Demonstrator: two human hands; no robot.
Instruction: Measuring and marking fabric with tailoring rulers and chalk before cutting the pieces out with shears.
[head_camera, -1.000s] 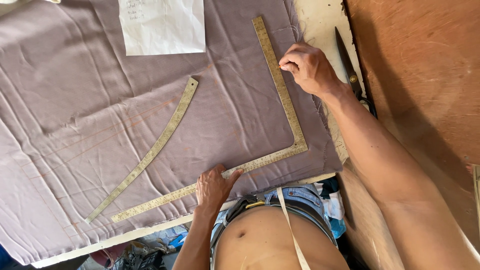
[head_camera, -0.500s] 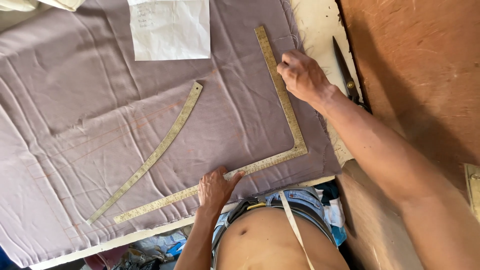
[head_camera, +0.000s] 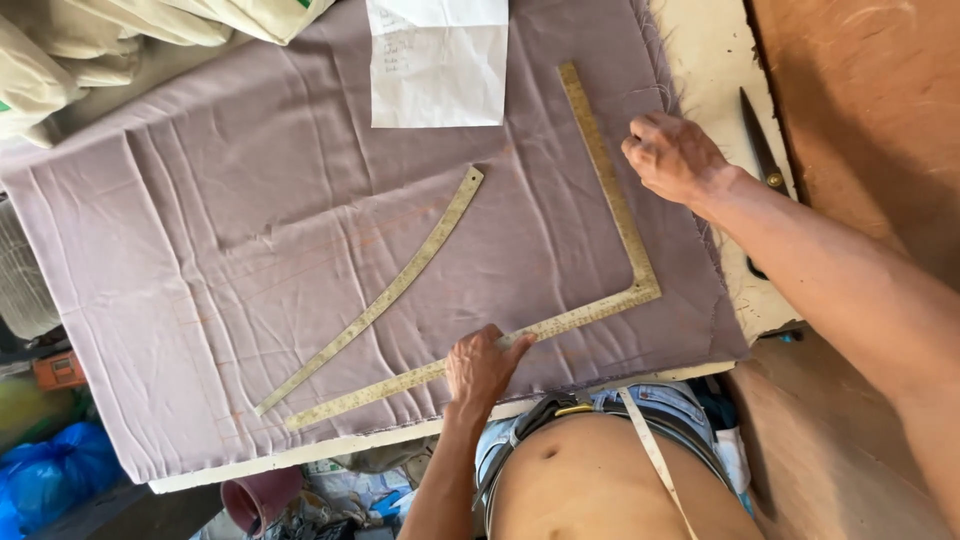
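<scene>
L-shaped metal square (head_camera: 610, 230) lies flat on the mauve cloth (head_camera: 200, 230) spread over the table (head_camera: 700, 40), its corner toward the right edge. I see my left hand (head_camera: 482, 368) pressing the long arm with fingers loosely spread, and my right hand (head_camera: 672, 155) curled, knuckles bent, just beside the short arm. A curved ruler (head_camera: 385, 292) lies apart to the left, under a white paper (head_camera: 438, 75).

Head view, steeply downward, close

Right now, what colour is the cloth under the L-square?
Dusty mauve, plain, no pattern: the cloth under the brass-coloured L-square. Head view shows it.
</scene>
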